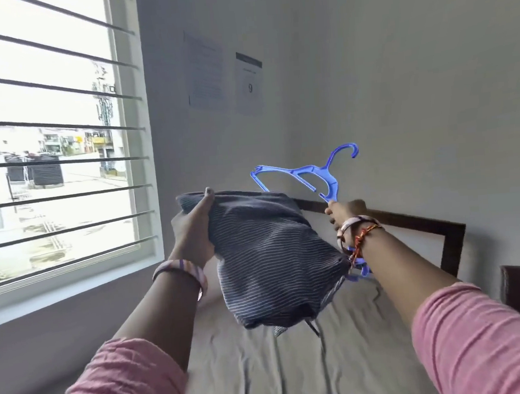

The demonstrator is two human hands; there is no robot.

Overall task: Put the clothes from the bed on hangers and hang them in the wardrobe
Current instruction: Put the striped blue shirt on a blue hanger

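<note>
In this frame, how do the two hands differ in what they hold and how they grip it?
The left hand grips the dark striped garment at its top edge, thumb laid over the cloth; the right hand holds the blue hanger by its lower bar. The left hand shows its back and thumb plainly, while the right hand's fingers are mostly hidden. Both are raised above the bed, and both wrists wear bangles.

- Single head cam, wide-angle, on my head.
- Faces forward over the beige-sheeted bed toward the grey wall corner.
- My forearms fill the near foreground.
</note>
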